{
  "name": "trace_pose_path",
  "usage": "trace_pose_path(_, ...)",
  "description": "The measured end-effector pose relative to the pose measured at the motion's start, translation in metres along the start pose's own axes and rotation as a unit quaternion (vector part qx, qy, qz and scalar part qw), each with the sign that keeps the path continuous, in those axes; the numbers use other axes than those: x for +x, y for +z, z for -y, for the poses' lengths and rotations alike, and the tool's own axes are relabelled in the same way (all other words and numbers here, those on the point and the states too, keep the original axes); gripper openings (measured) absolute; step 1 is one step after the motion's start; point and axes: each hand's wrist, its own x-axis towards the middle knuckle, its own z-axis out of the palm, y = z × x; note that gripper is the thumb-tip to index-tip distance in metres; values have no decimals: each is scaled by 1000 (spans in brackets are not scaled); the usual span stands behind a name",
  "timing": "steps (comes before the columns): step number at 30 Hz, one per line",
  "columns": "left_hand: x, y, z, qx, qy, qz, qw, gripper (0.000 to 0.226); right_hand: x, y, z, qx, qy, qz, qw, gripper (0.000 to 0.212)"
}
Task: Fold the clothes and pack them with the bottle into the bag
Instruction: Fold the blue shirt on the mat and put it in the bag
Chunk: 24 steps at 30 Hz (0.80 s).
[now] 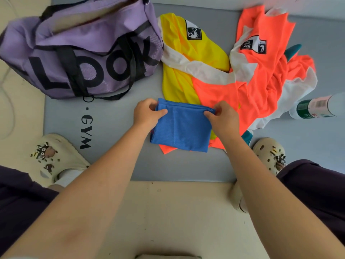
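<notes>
Unfolded orange shirt (261,86), yellow shirt (186,53) crowd folded blue garment (182,126).

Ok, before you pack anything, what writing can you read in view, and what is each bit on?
"LOOK", big black letters: purple bag.
"GYM", black, after a dash: grey mat; letters before it are hidden by the bag.
"TEAM": black patch on the orange shirt.
Yellow shirt patch: a figure logo only, no legible words.
Bottle label: print too blurred to read.
</notes>
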Motion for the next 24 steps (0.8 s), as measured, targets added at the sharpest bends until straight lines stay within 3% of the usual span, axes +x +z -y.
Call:
trace_pose_path(5, 2, -2, -3, -94, 1, 8, 996, 35, -4, -7, 3, 67, 0, 31, 997, 23)
trace_pose_path(9, 6, -8, -10, -121, -9, 122, 985, 62, -3, -10, 4, 138, 69, 32, 988, 26)
trace_pose_path(11, 10, -8, -16, -96, -8, 146, 985, 58, -2, -12, 4, 189, 103, 1, 976, 28)
trace_pose_path(14, 14, -10, -22, -69, -32, 185, 980, 33, 1, -14, 5, 221, 126, -8, 967, 28)
trace_pose_path(17, 14, -14, -24, -84, -20, 186, 979, 19, 5, -19, 5, 188, 116, 57, 974, 13)
trace_pose_path(21, 1, -24, -19, -196, -26, 214, 957, 16, 9, -33, 10, -35, 61, 222, 972, 24)
trace_pose_path(24, -14, -32, -5, -245, -33, 209, 946, 11, 3, -40, 20, -48, 15, 257, 965, 24)
